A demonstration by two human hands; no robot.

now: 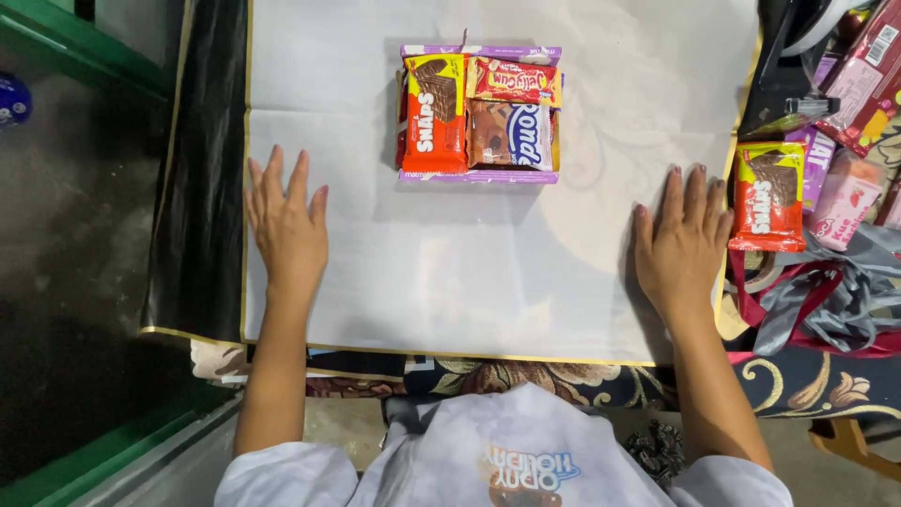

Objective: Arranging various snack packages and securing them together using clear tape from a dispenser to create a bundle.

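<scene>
Surface: large white sheet of wrapping paper point(469, 272) spread flat over the desk, its gold-edged near border running along the desk's near edge, a black underside strip showing at its left edge.
Step in hand: by my reading, the paper is being pressed flat and held still, with the snack bundle set on it toward the far edge; nothing is folded yet.
Left hand point(286, 225): palm down, fingers spread wide, flat on the paper near its left edge, holding nothing.
Right hand point(680, 239): palm down, fingers spread, flat on the paper by its right edge, holding nothing.
Next move calls for: a judgement only; both hands would need to lift a paper edge without shifting the bundle.
Container: shallow purple cardboard box point(479, 175), centred toward the far edge of the paper, well apart from both hands.
Contents: red and yellow wafer packet point(434, 117) upright on the left; red jelly-sweet packet point(511, 83) top right; brown and white biscuit packet point(511, 136) below it.
Desk's right edge: loose pile of snack packets point(817, 178), a second red and yellow wafer packet point(768, 197) just beside the right hand, grey and red ribbon point(826, 300) near it.
</scene>
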